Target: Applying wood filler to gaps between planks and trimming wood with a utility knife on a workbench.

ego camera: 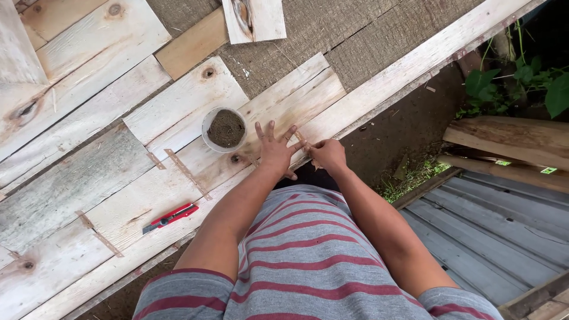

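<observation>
My left hand (274, 148) lies flat with its fingers spread on a pale wooden plank (178, 178) of a workbench. My right hand (328, 154) is beside it, fingers pinched on a small thin brown stick (301, 139) whose tip touches the left hand's forefinger. A clear plastic cup (224, 129) holding dark soil stands on the planks just left of my left hand. A red and black utility knife (170, 217) lies on the plank further left, near the front edge.
Thin brown strips (186, 172) lie across the planks. Coarse sacking (332, 35) covers the far part of the bench. To the right are bare earth, green plants (521, 83), wooden beams (510, 137) and corrugated metal sheeting (498, 231).
</observation>
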